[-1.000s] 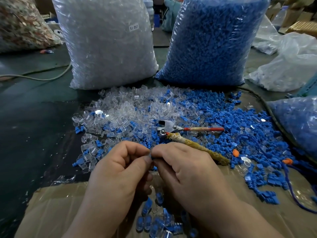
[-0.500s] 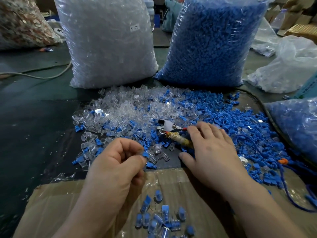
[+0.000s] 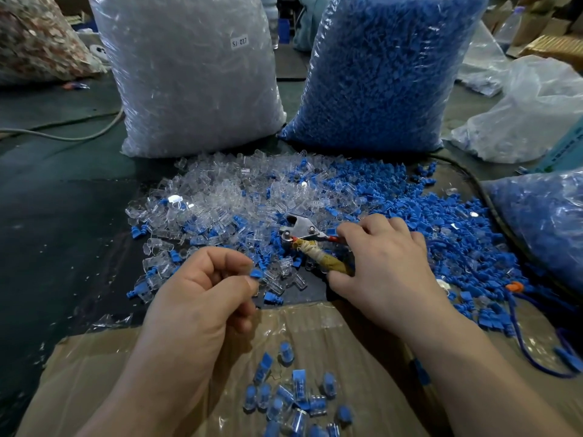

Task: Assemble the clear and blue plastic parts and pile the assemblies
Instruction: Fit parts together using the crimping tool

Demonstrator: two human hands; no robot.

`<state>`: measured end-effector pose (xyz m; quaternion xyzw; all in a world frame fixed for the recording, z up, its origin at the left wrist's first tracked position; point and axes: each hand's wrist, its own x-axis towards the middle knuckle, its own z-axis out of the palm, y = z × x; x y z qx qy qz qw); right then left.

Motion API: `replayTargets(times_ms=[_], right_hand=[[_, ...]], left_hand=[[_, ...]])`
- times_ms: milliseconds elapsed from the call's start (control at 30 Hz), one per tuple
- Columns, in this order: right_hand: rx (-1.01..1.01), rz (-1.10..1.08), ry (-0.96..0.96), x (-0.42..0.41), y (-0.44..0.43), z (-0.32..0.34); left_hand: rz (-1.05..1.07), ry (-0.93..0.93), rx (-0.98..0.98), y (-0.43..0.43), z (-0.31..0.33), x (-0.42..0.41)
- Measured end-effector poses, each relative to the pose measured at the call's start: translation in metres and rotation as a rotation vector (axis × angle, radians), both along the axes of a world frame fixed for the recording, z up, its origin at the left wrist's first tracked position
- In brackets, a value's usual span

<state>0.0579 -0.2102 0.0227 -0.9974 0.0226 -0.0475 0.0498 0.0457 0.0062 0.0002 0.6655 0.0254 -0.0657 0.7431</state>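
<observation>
Left hand point(image 3: 202, 298) pinches a small blue part point(image 3: 256, 274) between thumb and forefinger, other fingers curled in; it's held just above the near edge of the loose spread. Whether a clear piece is on it, can't tell.

Right hand point(image 3: 386, 266) is down on the pliers point(image 3: 310, 239), fingers draped over the two handles, one red, one wrapped in dirty tape; metal head sticks out to the left. Grip closed or just resting: can't tell.

Finished assemblies point(image 3: 293, 402), blue inside clear, sit in a small loose pile on the cardboard sheet point(image 3: 94, 367), between the forearms.

Loose stock on the dark table point(image 3: 63, 216): clear parts point(image 3: 227, 190) mostly left and centre, blue parts point(image 3: 410, 197) mostly right, mixed where they meet.

Containers behind:
- big plastic bag of clear parts point(image 3: 189, 74), upright, label "SJ 017"
- big bag of blue parts point(image 3: 385, 67), upright, just right of it
- a third bag of blue parts point(image 3: 545, 228) at the right edge, only partly in view
- crumpled near-empty plastic bags point(image 3: 520, 121) far right
</observation>
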Motion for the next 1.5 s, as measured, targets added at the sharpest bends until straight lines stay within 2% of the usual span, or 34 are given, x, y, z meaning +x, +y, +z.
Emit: replayTargets(times_ms=[133,233,300,433,600,1267,1500], right_hand=[[0.047,0.004,-0.05,-0.004,-0.001,0.007],[0.287,0.103,-0.15,-0.015,0.002,0.018],[0.367,0.191,-0.13,-0.023,0.007,0.023],[0.293,0.316,-0.023,-0.029,0.01,0.023],[0.258,0.39,-0.01,-0.03,0.011,0.023],[0.27,0.404,0.044,-0.025,0.008,0.025],[0.269,0.386,0.038,-0.027,0.011,0.024]], left_hand=[[0.023,-0.015,-0.031,0.0,0.0,0.0],[0.034,-0.04,-0.095,0.002,0.005,-0.001],[0.049,-0.058,-0.113,0.004,0.006,-0.001],[0.086,-0.147,-0.027,0.003,0.005,0.002],[0.083,-0.169,0.004,0.007,0.005,0.003],[0.022,-0.196,0.039,0.006,0.012,-0.002],[0.074,-0.22,0.049,0.005,0.014,-0.005]])
